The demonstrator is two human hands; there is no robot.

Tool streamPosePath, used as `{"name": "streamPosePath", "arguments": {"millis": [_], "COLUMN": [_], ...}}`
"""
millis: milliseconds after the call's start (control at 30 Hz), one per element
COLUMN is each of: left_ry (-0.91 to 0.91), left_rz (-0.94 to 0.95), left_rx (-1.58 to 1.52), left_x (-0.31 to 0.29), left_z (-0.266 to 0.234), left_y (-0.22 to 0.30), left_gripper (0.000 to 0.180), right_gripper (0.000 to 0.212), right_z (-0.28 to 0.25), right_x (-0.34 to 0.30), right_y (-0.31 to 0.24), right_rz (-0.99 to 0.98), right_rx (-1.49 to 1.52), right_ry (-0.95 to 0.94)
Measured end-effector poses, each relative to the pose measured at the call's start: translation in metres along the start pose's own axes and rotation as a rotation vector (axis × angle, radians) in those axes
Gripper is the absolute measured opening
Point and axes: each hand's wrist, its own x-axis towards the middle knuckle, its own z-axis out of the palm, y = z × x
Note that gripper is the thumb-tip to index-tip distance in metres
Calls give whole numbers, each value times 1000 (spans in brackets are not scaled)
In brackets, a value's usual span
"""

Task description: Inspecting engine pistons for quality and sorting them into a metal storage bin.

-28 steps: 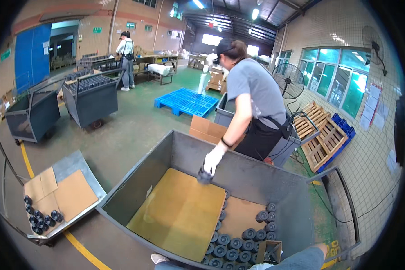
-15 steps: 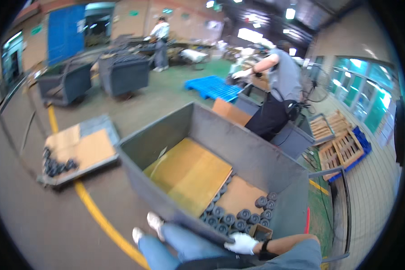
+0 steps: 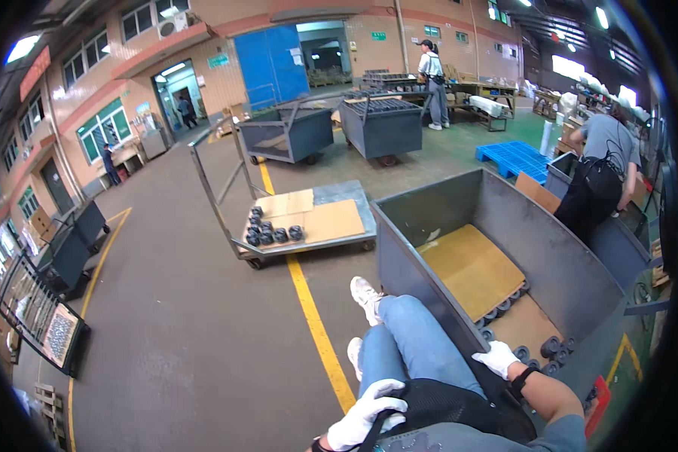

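A white glove covers my right hand (image 3: pixel 497 360), whose fingers are curled over the near rim of a large grey metal bin cart (image 3: pixel 422 260). Inside the bin lie a yellowish board (image 3: pixel 474 271), a brown cardboard sheet (image 3: pixel 521 322) and several dark round parts (image 3: pixel 554 348) along the near side. My left hand (image 3: pixel 365 416), also gloved in white, is at my waist with its fingers closed around a black strap (image 3: pixel 375 431). Beside it, a black mesh bag (image 3: pixel 448 407) rests across my lap area.
Left of the bin stands a flat trolley (image 3: pixel 343 197) carrying cardboard and several dark round parts (image 3: pixel 267 232). Grey bin carts (image 3: pixel 388 128) stand beyond. A co-worker (image 3: pixel 606 162) bends over another bin at right, near a blue pallet (image 3: pixel 514 158). A yellow floor line (image 3: pixel 316 324) runs past my feet.
My view has swung left, so the bin now sits further right. My left hand has come into view at my waist; my right hand stays on the bin's rim.
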Motion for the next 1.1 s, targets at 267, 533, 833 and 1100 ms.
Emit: {"name": "streamPosePath", "arguments": {"millis": [267,533,833,1100], "left_ry": [-62,339,135,-72], "left_rz": [-322,-475,-421,-304], "left_rx": [-133,-191,-378,-166], "left_x": [13,-6,-21,-4], "left_z": [-33,-21,-65,-79], "left_y": [58,135,111,77], "left_gripper": [50,37,57,59], "right_gripper": [68,76,37,55], "right_z": [18,-9,17,-23], "right_x": [16,2,12,0], "right_y": [23,-2,30,-22], "right_rz": [35,-220,-26,-189], "right_rx": [111,175,91,45], "right_ry": [46,27,-37,-187]}}
